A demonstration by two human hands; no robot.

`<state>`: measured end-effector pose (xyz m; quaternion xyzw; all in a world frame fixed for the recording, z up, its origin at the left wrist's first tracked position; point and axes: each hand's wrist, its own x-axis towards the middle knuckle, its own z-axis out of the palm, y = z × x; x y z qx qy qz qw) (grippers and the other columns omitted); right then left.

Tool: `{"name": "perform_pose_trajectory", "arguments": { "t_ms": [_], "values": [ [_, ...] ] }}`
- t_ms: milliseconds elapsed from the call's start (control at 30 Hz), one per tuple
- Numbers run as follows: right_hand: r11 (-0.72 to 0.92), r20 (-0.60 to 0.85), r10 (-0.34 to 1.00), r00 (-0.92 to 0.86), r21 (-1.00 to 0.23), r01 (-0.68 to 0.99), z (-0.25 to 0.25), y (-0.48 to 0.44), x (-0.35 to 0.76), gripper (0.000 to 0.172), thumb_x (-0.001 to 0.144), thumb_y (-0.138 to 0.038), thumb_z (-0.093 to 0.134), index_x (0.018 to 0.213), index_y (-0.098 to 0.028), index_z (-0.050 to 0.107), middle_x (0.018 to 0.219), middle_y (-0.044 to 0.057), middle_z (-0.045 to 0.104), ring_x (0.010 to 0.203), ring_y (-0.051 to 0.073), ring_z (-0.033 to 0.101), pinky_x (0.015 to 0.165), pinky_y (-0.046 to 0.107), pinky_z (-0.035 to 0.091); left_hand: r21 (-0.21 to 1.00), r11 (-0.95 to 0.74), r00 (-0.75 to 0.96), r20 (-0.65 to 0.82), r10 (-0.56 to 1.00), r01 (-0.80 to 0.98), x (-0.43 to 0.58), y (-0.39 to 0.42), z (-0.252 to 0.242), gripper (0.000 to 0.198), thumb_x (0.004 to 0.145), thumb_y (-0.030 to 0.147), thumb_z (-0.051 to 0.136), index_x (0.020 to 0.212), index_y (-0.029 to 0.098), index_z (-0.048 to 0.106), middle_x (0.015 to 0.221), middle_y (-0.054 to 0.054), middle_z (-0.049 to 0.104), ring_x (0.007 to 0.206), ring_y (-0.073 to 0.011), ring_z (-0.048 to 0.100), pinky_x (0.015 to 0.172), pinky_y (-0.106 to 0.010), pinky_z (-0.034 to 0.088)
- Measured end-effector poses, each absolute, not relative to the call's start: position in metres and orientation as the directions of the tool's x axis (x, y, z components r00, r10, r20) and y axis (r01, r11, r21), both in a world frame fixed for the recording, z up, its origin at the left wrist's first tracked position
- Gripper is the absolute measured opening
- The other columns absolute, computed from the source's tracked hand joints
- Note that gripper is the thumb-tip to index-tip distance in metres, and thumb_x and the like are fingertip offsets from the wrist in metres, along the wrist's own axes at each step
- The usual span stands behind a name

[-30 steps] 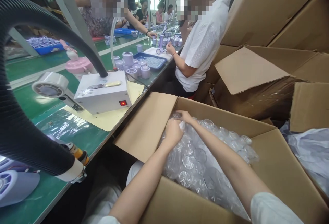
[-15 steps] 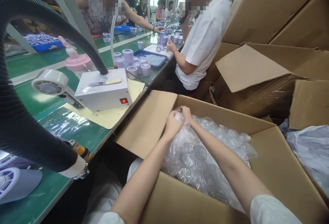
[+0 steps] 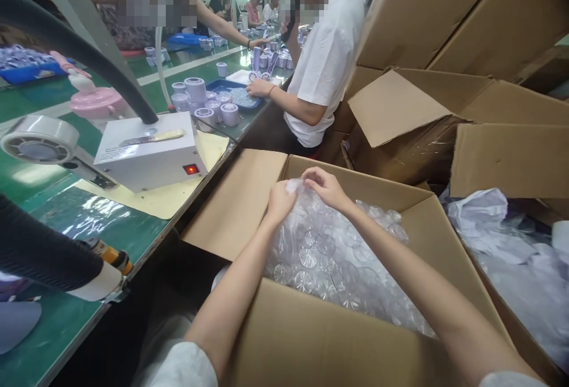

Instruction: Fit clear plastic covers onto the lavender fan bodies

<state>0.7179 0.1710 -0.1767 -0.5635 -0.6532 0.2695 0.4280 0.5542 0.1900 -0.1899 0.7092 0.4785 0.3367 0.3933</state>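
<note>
An open cardboard box [image 3: 311, 339] stands in front of me beside the workbench. Inside lies a clear plastic bag [image 3: 338, 256] filled with several round transparent lids. My left hand [image 3: 281, 200] and my right hand [image 3: 322, 185] both pinch the gathered top of the bag at the box's far left corner, fingers closed on the plastic. The two hands sit close together, almost touching.
A green workbench [image 3: 66, 215] runs along the left with a white machine [image 3: 149, 150], a black hose [image 3: 48, 250] and a pink fan [image 3: 95, 102]. A person in a white shirt [image 3: 324, 67] sits ahead. More cardboard boxes [image 3: 444, 108] crowd the right, one holding plastic bags [image 3: 511, 256].
My hands stayed on the bag's top and lifted it slightly. The view shifted right and closer. The person in white lowered a hand onto the bench.
</note>
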Motion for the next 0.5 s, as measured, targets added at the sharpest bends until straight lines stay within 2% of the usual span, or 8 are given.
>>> {"name": "perform_pose_trajectory", "arguments": {
  "t_ms": [100, 233, 367, 500],
  "values": [
    [0.059, 0.149, 0.97, 0.191, -0.909, 0.412, -0.194, 0.154, 0.728, 0.038, 0.083, -0.041, 0.055, 0.117, -0.024, 0.054, 0.125, 0.009, 0.055, 0.101, 0.023, 0.059, 0.085, 0.039, 0.051, 0.889, -0.187, 0.341, 0.037, 0.939, 0.417, 0.555, 0.194, -0.184, 0.013, 0.083, 0.018, 0.057, 0.083, 0.011, 0.068, 0.085, -0.007, 0.071, 0.085, -0.0194, 0.064, 0.076, -0.03, 0.049],
    [-0.178, -0.107, 0.957, 0.27, -0.951, 0.253, -0.221, 0.116, 0.734, 0.043, 0.09, -0.056, 0.045, 0.118, -0.026, 0.054, 0.124, 0.012, 0.056, 0.102, 0.025, 0.062, 0.077, 0.039, 0.056, 0.896, -0.116, 0.392, -0.069, 0.917, 0.429, 0.563, 0.205, -0.173, 0.023, 0.089, 0.032, 0.059, 0.097, 0.012, 0.064, 0.098, -0.005, 0.067, 0.089, -0.0174, 0.064, 0.081, -0.037, 0.053],
    [-0.319, -0.276, 0.921, 0.275, -0.939, 0.127, -0.236, 0.085, 0.732, 0.045, 0.096, -0.056, 0.038, 0.122, -0.022, 0.053, 0.121, 0.015, 0.058, 0.098, 0.024, 0.065, 0.076, 0.036, 0.058, 0.895, -0.042, 0.435, -0.175, 0.883, 0.444, 0.576, 0.217, -0.167, 0.027, 0.09, 0.034, 0.059, 0.106, 0.013, 0.062, 0.106, -0.006, 0.065, 0.094, -0.0195, 0.064, 0.081, -0.037, 0.055],
    [-0.346, -0.308, 0.894, 0.326, -0.936, 0.065, -0.24, 0.081, 0.74, 0.041, 0.099, -0.048, 0.045, 0.125, -0.018, 0.052, 0.127, 0.013, 0.055, 0.102, 0.023, 0.062, 0.084, 0.04, 0.055, 0.921, 0.019, 0.421, -0.196, 0.886, 0.389, 0.583, 0.222, -0.166, 0.028, 0.09, 0.033, 0.059, 0.111, 0.015, 0.061, 0.11, -0.007, 0.064, 0.096, -0.0197, 0.064, 0.081, -0.036, 0.055]
  ]
}}
